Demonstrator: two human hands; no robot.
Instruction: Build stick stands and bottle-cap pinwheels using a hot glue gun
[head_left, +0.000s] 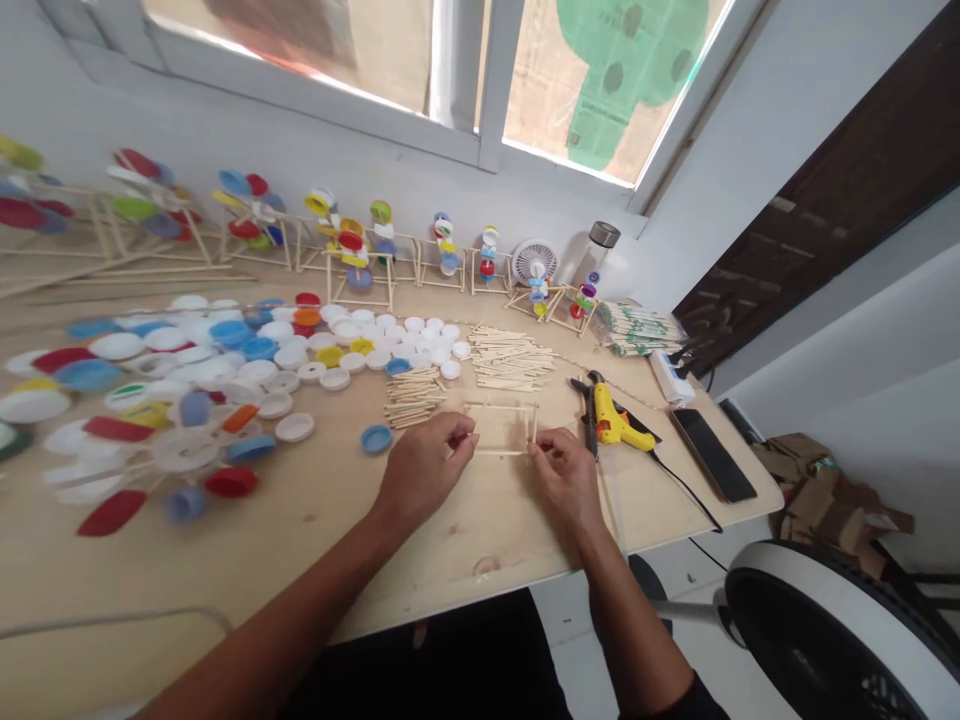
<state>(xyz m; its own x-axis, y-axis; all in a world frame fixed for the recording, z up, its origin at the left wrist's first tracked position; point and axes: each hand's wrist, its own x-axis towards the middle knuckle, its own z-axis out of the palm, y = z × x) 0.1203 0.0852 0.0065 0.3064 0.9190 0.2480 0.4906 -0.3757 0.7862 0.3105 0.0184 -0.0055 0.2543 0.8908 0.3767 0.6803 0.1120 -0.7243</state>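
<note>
Between my two hands stands a small frame of thin wooden sticks (504,453), near the table's front edge. My left hand (429,462) pinches its left end between thumb and fingertips. On the right end, the fingers of my right hand (564,470) are closed around an upright part of it. A short bundle of sticks (414,396) lies just beyond my left hand, with a blue bottle cap (376,438) beside it. Behind the frame is a larger pile of loose sticks (511,357). A yellow hot glue gun (619,420) rests right of my right hand.
White and coloured bottle caps (292,350) spread over the left, around a cap wheel (187,450). Several stick-and-cap wheels (358,262) line the wall. A phone (712,455), power strip (671,380) and bagged sticks (639,328) lie right. A floor fan (832,630) stands beside the table.
</note>
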